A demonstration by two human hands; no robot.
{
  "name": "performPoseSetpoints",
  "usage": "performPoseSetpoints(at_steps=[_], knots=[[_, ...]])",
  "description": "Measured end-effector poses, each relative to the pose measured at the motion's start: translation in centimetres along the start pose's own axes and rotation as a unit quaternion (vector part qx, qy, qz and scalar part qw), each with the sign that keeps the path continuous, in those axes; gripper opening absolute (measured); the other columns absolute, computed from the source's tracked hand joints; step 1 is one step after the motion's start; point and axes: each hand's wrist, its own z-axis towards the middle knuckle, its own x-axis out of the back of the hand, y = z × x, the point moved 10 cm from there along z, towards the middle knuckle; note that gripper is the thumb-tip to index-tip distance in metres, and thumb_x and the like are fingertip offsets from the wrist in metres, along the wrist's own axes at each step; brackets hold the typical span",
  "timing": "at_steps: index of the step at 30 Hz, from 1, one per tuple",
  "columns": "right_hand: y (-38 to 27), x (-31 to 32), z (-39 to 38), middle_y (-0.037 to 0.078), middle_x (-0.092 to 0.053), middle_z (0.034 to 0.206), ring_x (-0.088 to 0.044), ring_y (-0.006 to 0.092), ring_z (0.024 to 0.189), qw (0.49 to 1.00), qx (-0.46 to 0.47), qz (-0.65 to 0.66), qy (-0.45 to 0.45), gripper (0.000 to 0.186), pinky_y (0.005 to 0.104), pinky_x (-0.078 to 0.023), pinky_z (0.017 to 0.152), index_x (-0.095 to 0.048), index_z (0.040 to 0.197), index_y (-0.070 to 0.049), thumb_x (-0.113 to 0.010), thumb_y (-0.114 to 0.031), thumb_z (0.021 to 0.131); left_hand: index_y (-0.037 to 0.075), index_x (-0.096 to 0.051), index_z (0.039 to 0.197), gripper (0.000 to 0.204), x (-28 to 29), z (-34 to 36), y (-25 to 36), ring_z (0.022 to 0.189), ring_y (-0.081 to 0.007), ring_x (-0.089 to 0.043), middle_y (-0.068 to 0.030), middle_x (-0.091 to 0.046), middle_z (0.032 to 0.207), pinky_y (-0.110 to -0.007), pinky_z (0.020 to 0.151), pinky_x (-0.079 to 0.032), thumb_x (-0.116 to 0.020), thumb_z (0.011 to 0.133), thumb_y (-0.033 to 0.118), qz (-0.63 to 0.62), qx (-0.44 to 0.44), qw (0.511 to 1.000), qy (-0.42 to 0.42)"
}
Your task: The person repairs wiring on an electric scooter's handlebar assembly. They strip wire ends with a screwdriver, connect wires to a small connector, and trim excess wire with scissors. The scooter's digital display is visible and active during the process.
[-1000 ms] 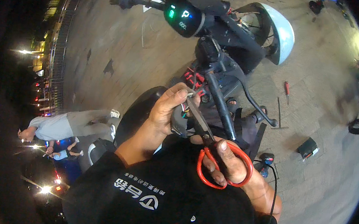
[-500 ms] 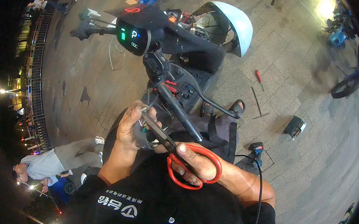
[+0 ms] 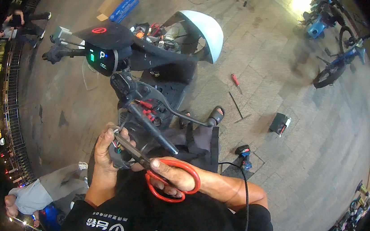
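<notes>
My left hand point(image 3: 105, 150) is closed around a dark cable point(image 3: 121, 160), whose thin coloured wires point(image 3: 117, 146) stick out near the fingers. In my right hand point(image 3: 172, 175) is a pair of scissors point(image 3: 132, 150) with red loop handles, my thumb and fingers through and around the loops. The blades point up and left and lie against the wires by my left fingertips. Whether they grip a wire cannot be made out. Just beyond both hands is the handlebar grip point(image 3: 154, 131) of an electric scooter, with its brake lever point(image 3: 176, 111) and lit display point(image 3: 97, 61).
Red-handled tools point(image 3: 147, 105) lie on the scooter's footboard. On the paving are a red screwdriver point(image 3: 235, 80), a T-handled rod point(image 3: 236, 105), a black box point(image 3: 279, 123) and a cordless drill point(image 3: 244, 157). A black cord point(image 3: 247, 212) crosses my right arm. A person point(image 3: 36, 195) is at lower left.
The view has shifted, so the scooter and floor items sit farther left and lower. Both hands keep their hold, with the scissors still against the wires.
</notes>
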Motion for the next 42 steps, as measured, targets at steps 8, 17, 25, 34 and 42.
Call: performPoseSetpoints(at_steps=[8,17,25,34,42], knots=[[0.0,0.1,0.4,0.001,-0.041,0.048,-0.041,0.0099,0.035,0.999,0.044,0.009,-0.002,0.07,0.0239,-0.034,0.03,-0.045,0.068,-0.008,-0.032,-0.073,0.09,0.009,-0.062,0.101,0.012,-0.5,0.0,0.0,0.072,-0.0169,-0.065,-0.0132,-0.068,0.094,-0.038,0.071,-0.053,-0.062,0.093,0.018,0.012,-0.009,1.0,0.016],[0.1,0.1,0.6,0.001,-0.041,0.05,-0.041,0.01,0.035,0.999,0.034,0.004,0.0,0.071,0.0241,-0.035,0.03,-0.046,0.069,-0.007,-0.032,-0.073,0.091,0.009,-0.06,0.106,0.016,0.3,-0.1,0.2,0.079,-0.0196,-0.066,-0.0142,-0.067,0.096,-0.043,0.078,-0.056,-0.061,0.094,0.02,0.014,-0.004,1.0,0.006],[-0.4,0.2,0.2,0.001,-0.041,0.051,-0.041,0.01,0.036,0.999,0.026,0.001,0.022,0.071,0.0242,-0.036,0.031,-0.047,0.068,-0.007,-0.033,-0.073,0.091,0.008,-0.058,0.106,0.014,-0.3,0.0,0.2,0.09,-0.0232,-0.07,-0.0162,-0.069,0.1,-0.045,0.08,-0.057,-0.057,0.095,0.017,0.001,-0.011,1.0,-0.002],[-1.2,-0.3,-0.4,-0.002,-0.042,0.048,-0.039,0.0078,0.034,0.997,0.074,0.027,0.021,0.059,0.0224,-0.032,0.032,-0.051,0.074,-0.006,-0.031,-0.055,0.1,0.006,-0.054,0.11,0.027,2.7,-0.9,0.1,0.089,-0.024,-0.066,-0.0129,-0.065,0.098,-0.045,0.081,-0.058,-0.06,0.093,0.026,0.065,0.007,0.989,0.13],[-2.1,-1.1,-0.2,-0.001,-0.041,0.049,-0.039,0.0075,0.034,0.995,0.099,0.026,-0.01,0.06,0.0208,-0.033,0.033,-0.048,0.127,0.003,-0.027,-0.047,0.103,0.005,-0.06,0.102,0.022,1.0,-0.3,0.3,0.069,-0.0165,-0.062,-0.0145,-0.066,0.093,-0.028,0.065,-0.054,-0.061,0.094,0.025,0.049,-0.024,0.996,0.068]])
